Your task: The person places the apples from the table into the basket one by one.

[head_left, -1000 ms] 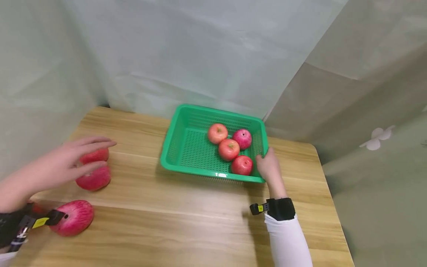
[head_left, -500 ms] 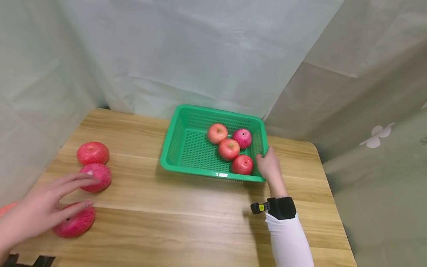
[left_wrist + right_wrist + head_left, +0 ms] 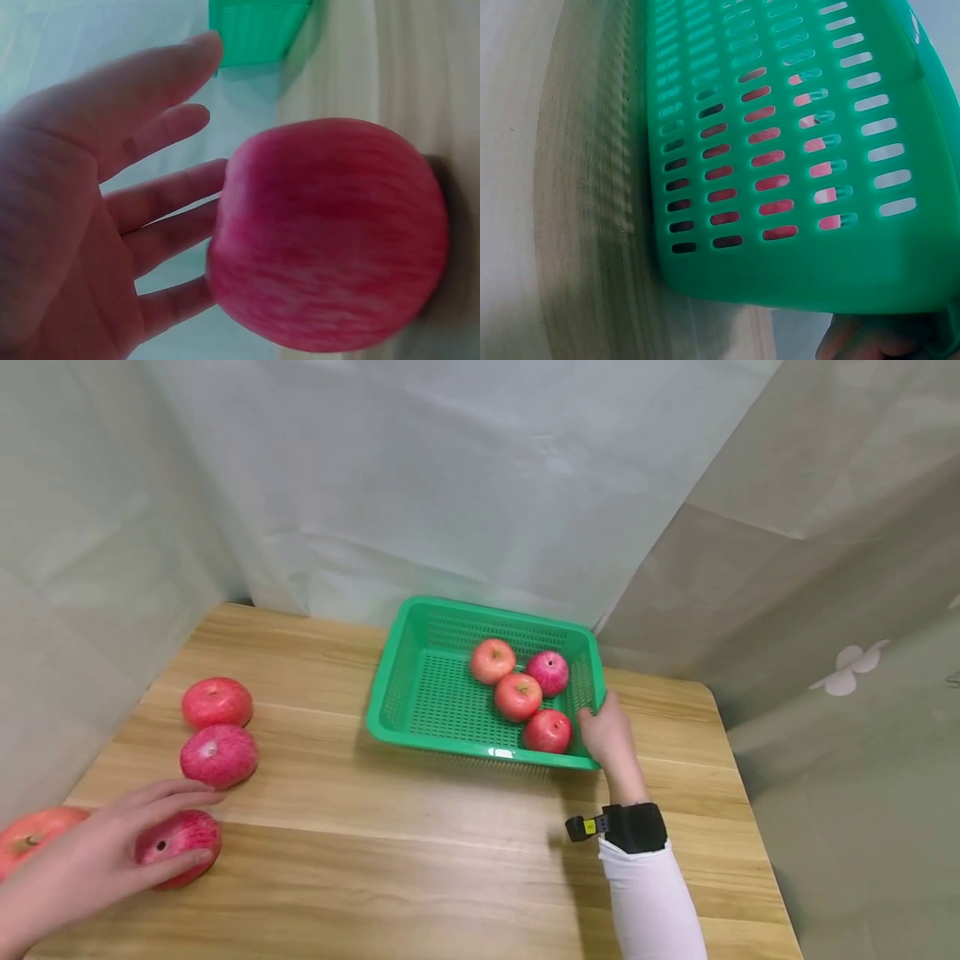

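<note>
My left hand [image 3: 112, 847] hovers over a dark pink apple [image 3: 193, 837] at the table's near left, thumb and fingers spread around its top. In the left wrist view the apple [image 3: 330, 240] stands on the wood, and the extended fingers [image 3: 169, 195] reach past its upper side. At the right end of a green plastic basket [image 3: 435, 742], my right hand [image 3: 609, 735] grips the rim, thumb inside. Several apples lie in the basket's right half, among them a purplish one [image 3: 547, 672]. The right wrist view shows the slotted basket wall [image 3: 795, 262] with red behind it.
Beyond the left hand sit two more apples, a pink one [image 3: 219, 755] touching a red one [image 3: 217, 702]. A paler apple [image 3: 37, 835] lies at the left edge, partly behind the hand. Pale sheeting [image 3: 450, 485] hangs behind the wooden table [image 3: 420, 877].
My left hand has moved back toward the near left, from over the two farther apples to the dark pink apple. My right hand has stayed on the basket rim.
</note>
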A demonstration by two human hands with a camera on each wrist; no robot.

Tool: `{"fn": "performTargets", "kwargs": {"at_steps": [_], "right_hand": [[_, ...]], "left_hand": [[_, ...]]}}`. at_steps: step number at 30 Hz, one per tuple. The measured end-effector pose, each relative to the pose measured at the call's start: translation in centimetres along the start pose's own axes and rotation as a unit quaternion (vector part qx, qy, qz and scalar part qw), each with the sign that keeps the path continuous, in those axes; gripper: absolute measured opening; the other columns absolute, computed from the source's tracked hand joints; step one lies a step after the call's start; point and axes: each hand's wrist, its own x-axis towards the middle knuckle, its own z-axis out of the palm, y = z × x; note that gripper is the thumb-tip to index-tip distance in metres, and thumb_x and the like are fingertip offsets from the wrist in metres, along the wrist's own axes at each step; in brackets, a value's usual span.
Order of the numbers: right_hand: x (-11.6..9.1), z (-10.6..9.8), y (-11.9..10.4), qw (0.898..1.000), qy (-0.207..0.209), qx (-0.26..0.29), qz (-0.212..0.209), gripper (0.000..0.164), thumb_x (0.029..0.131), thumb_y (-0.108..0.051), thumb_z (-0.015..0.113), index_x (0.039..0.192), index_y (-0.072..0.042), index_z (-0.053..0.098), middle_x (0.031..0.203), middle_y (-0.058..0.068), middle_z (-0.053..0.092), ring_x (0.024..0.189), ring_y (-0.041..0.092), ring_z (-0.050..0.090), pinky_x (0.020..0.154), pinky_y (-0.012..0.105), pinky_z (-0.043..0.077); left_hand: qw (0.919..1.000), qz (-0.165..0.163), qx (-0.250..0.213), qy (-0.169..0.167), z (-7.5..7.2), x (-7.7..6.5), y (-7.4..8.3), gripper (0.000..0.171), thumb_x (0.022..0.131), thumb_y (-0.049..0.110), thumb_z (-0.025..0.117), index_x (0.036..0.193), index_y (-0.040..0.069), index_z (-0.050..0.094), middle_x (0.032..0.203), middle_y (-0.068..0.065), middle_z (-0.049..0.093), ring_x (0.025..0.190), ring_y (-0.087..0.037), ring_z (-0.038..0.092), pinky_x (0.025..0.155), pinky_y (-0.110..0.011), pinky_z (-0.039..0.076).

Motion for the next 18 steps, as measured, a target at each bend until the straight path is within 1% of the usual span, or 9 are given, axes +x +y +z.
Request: {"fn": "performTargets", "kwargs": {"at_steps": [1,3,6,10,14,16,18], "right_hand": [[0.0,0.0,0.0,1.0,0.001,0.0,0.0,0.062,0.109,-0.023,0.046,0.159,0.009,0.026,0.141,0.034,0.053,0.124,0.045,0.057,0.096,0.057,0.054],[0.0,0.0,0.1,1.0,0.004,0.001,0.001,0.062,0.109,-0.023,0.046,0.158,0.009,0.027,0.141,0.033,0.053,0.124,0.045,0.057,0.096,0.057,0.053],[0.0,0.1,0.1,1.0,0.007,0.002,0.002,0.06,0.109,-0.024,0.047,0.157,0.008,0.03,0.139,0.032,0.054,0.123,0.044,0.058,0.096,0.057,0.053],[0.1,0.2,0.1,1.0,0.008,0.005,0.0,0.059,0.109,-0.024,0.047,0.156,0.007,0.032,0.139,0.032,0.055,0.123,0.044,0.058,0.095,0.057,0.053],[0.2,0.3,0.2,1.0,0.008,0.007,-0.001,0.059,0.109,-0.025,0.047,0.156,0.007,0.032,0.139,0.032,0.056,0.123,0.045,0.06,0.094,0.056,0.054],[0.2,0.4,0.3,1.0,0.007,0.005,0.0,0.058,0.109,-0.025,0.046,0.155,0.007,0.032,0.138,0.032,0.056,0.122,0.044,0.06,0.093,0.056,0.055],[0.3,0.4,0.2,1.0,0.007,0.003,0.0,0.058,0.108,-0.024,0.046,0.155,0.008,0.032,0.137,0.032,0.056,0.121,0.044,0.06,0.092,0.055,0.055]], "left_hand": [[1.0,-0.003,-0.001,-0.004,0.2,-0.1,-0.1,0.064,0.071,0.031,0.102,0.128,0.023,0.075,0.129,0.003,0.066,0.119,0.013,0.045,0.092,0.002,0.029],[0.9999,-0.009,-0.001,-0.014,0.6,-0.4,-0.2,0.066,0.07,0.033,0.102,0.129,0.022,0.075,0.129,0.002,0.067,0.117,0.013,0.046,0.09,0.002,0.033],[0.9997,-0.006,0.003,-0.022,1.0,-0.8,-0.5,0.069,0.068,0.036,0.103,0.129,0.021,0.075,0.13,0.001,0.067,0.114,0.013,0.049,0.086,0.002,0.036],[0.9996,-0.003,0.011,-0.025,1.4,-1.1,-1.2,0.073,0.066,0.04,0.103,0.131,0.022,0.074,0.132,0.0,0.066,0.115,0.012,0.049,0.088,0.002,0.033],[0.9988,-0.013,0.026,-0.039,1.9,-1.2,-2.1,0.074,0.066,0.048,0.101,0.131,0.025,0.074,0.133,0.0,0.064,0.114,0.01,0.049,0.085,0.002,0.034],[0.9987,-0.012,0.022,-0.044,2.2,-1.4,-2.5,0.074,0.065,0.048,0.102,0.13,0.025,0.074,0.132,0.0,0.063,0.113,0.01,0.049,0.084,0.002,0.035],[0.999,-0.005,0.016,-0.041,2.6,-1.4,-2.9,0.075,0.063,0.046,0.103,0.129,0.024,0.075,0.132,0.001,0.062,0.114,0.012,0.047,0.085,0.002,0.034]]}}
